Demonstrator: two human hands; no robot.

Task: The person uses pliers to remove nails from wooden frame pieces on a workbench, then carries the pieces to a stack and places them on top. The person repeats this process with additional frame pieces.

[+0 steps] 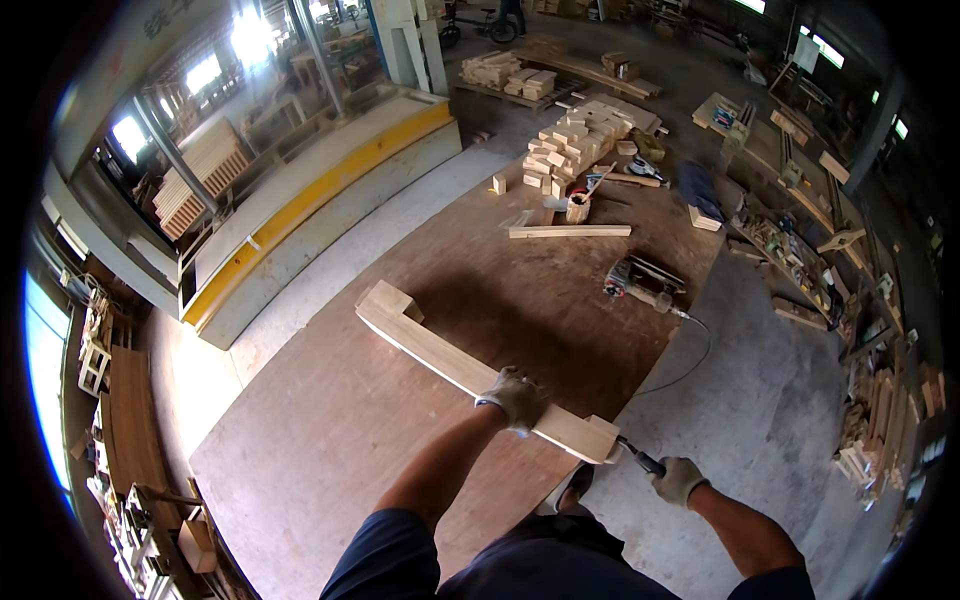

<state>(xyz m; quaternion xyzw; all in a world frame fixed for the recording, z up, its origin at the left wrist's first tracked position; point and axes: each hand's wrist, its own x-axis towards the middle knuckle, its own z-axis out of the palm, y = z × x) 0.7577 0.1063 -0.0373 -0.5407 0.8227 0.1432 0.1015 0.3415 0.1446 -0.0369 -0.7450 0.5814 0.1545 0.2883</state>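
Observation:
A long pale wooden beam (440, 352) lies slantwise on the brown tabletop, with a short block at each end. My left hand (517, 398), in a light work glove, grips the beam right of its middle. My gloved right hand (680, 481) is closed round a black-handled tool (645, 460). This tool has a slim dark shaft and looks like a hammer, but its far end is not clear. It reaches the beam's near right end, beside the end block (600, 427).
On the brown tabletop (330, 400) lie a corded power tool (645, 280), a loose wooden strip (570, 232), a brush in a pot (578, 207) and a pile of wooden blocks (570, 145). A yellow-edged machine (320, 190) stands left; cluttered shelving (800, 260) stands right.

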